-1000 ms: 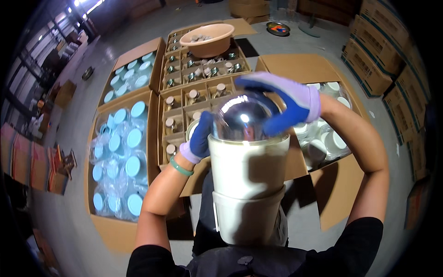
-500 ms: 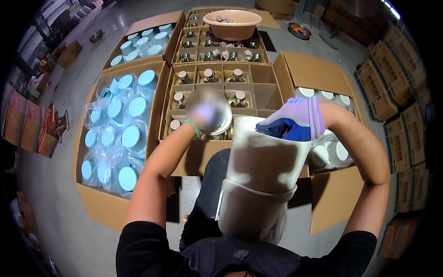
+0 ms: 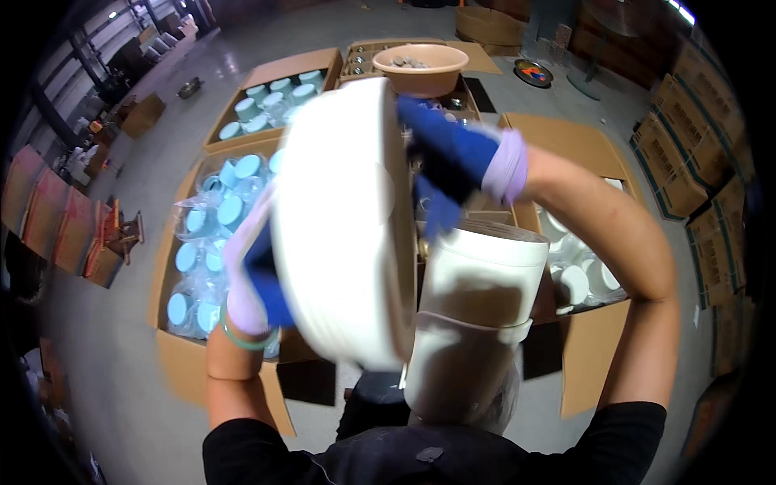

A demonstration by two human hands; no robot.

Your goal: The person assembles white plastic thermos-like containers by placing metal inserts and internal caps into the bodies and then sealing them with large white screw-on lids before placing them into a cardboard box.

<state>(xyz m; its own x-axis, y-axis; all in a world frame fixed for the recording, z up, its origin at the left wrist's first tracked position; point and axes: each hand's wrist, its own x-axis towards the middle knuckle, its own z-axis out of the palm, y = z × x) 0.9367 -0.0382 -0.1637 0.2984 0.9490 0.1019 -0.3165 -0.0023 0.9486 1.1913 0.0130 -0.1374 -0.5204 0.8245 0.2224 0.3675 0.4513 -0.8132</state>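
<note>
A big white round lid-like piece [image 3: 343, 218], smeared by motion and seen nearly edge-on, is raised close in front of me. From its left side my left hand [image 3: 260, 279], in a purple and blue glove, grips it. My right hand [image 3: 457, 158], gloved the same way, is at its far right edge; its fingers are blurred and partly behind the rim, so their hold is unclear. Below the right hand stands a tall white cylindrical bin [image 3: 485, 279] between my legs, tilted slightly, its top uncovered. The piece hides most of the middle carton.
Left are cartons of light blue-lidded containers [image 3: 230, 210] in plastic wrap. On the right a carton holds white-lidded containers [image 3: 574, 283]. A beige basin [image 3: 420, 69] with small pieces rests on the far carton of glass bottles. Stacked cartons [image 3: 675, 162] line the right.
My left hand has come up toward me with the white round piece, now large in view. My right hand has left the bin's mouth and risen to the piece. The view has shifted slightly.
</note>
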